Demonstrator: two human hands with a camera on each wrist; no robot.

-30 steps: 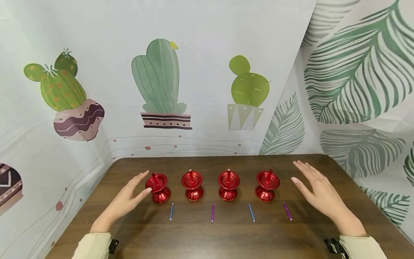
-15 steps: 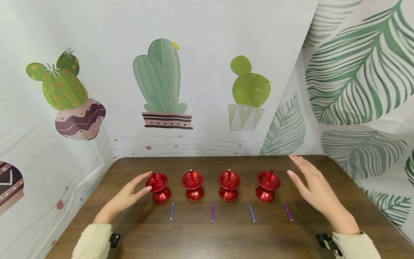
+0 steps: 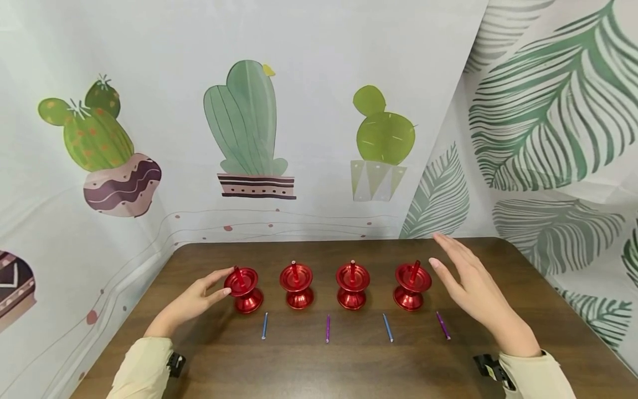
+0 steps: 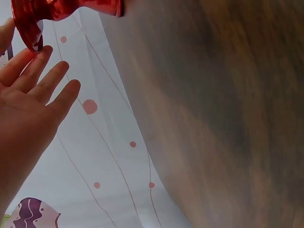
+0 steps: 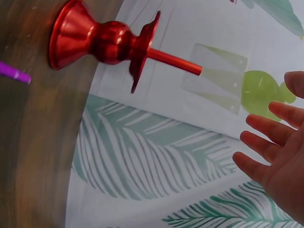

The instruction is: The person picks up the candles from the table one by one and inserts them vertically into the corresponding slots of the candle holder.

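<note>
On the dark wooden table [image 3: 349, 366], four red metal candle holders stand in a row, each carrying one red candle upright in its dish: the leftmost holder [image 3: 243, 291], the second holder [image 3: 297, 286], the third holder [image 3: 352, 286] and the rightmost holder [image 3: 411, 287]. Four thin loose candles lie flat in front of them: a blue candle [image 3: 265, 325], a purple candle [image 3: 327, 328], a second blue candle [image 3: 387, 327] and a second purple candle [image 3: 443, 325]. At the leftmost holder, the left hand [image 3: 191, 302] is spread, fingers relaxed, fingertips at the dish rim; actual contact cannot be confirmed. Beside the rightmost holder, the right hand [image 3: 471, 288] is raised with fingers straight, holding nothing. Both wrist views crop the holders and blur the tabletop.
</note>
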